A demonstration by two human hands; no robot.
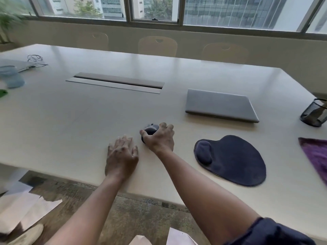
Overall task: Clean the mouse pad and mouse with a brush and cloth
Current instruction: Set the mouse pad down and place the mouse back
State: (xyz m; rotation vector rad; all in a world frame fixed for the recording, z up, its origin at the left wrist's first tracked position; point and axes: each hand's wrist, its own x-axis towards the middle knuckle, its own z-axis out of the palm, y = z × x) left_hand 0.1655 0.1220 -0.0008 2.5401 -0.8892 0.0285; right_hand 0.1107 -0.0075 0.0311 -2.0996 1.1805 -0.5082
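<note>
Nothing cleaned: judging by layout, no wiping begun.
Right hand [159,138]: curled around mouse [149,129].
Left hand [121,154]: flat, relaxed, beside it.
Mouse pad [233,160]: right of both hands.
Cloth [316,154]: farther right, untouched.
Brush: unseen.

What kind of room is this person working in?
Most likely an office meeting room: a long table with a cable hatch set in it, chairs along its far side, a closed laptop, and tall buildings outside the windows.
</note>
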